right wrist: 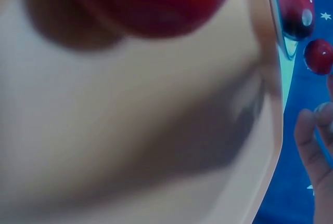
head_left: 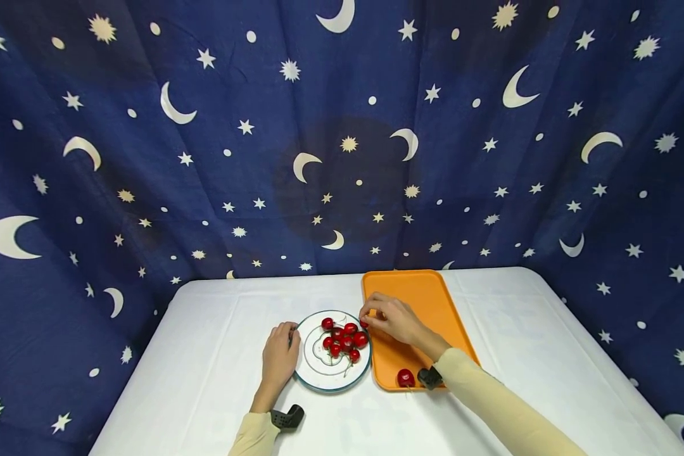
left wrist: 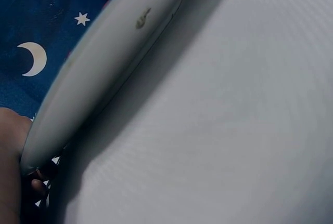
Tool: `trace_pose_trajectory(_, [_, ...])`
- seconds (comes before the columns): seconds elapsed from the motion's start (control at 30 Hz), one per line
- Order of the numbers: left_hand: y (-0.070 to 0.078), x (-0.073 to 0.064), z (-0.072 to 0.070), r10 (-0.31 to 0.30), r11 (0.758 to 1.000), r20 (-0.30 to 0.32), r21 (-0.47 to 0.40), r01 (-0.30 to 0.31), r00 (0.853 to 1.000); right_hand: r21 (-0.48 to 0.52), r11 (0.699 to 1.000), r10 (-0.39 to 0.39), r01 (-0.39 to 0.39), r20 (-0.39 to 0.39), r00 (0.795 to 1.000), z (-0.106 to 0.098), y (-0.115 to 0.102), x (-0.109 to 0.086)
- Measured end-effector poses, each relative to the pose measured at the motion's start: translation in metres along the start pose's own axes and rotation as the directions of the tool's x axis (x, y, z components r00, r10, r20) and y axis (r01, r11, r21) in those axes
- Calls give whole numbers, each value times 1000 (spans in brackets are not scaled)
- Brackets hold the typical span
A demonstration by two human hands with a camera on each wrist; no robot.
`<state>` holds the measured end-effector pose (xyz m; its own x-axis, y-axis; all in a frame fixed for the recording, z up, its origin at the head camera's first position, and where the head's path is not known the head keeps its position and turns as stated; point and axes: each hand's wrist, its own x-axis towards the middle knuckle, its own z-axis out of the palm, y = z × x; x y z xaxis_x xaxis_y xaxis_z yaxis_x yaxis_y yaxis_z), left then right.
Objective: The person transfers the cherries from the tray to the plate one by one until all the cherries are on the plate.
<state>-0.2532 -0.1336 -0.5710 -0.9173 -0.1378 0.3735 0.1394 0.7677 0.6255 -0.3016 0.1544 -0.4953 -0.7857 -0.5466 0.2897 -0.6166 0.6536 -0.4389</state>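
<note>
My left hand [head_left: 280, 354] grips the left rim of a white plate [head_left: 313, 375] with a blue-green edge. In the left wrist view a finger curls under the tilted-looking plate [left wrist: 99, 68]. Several red cherries [head_left: 347, 343] with stems lie on the plate's right half. Over the plate's right edge, beside the orange tray [head_left: 418, 294], my right hand [head_left: 396, 322] pinches one cherry [head_left: 364, 323] at its fingertips. That cherry [right wrist: 318, 56] shows beside the fingers in the right wrist view. Another cherry [head_left: 405, 378] lies at the tray's near edge, below my right wrist.
A white cloth covers the table [head_left: 216, 342]. The tray stands right of the plate, its raised rim close to the plate's edge. Behind the table hangs a dark blue curtain [head_left: 251, 158] with moons and stars.
</note>
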Motion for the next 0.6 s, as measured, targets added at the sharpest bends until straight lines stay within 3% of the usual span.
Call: trace_pose_trajectory(0.6, [4, 0, -1, -1, 1000, -5, -3, 1, 1000, -51, 998, 39, -37, 40, 998, 10, -2, -1])
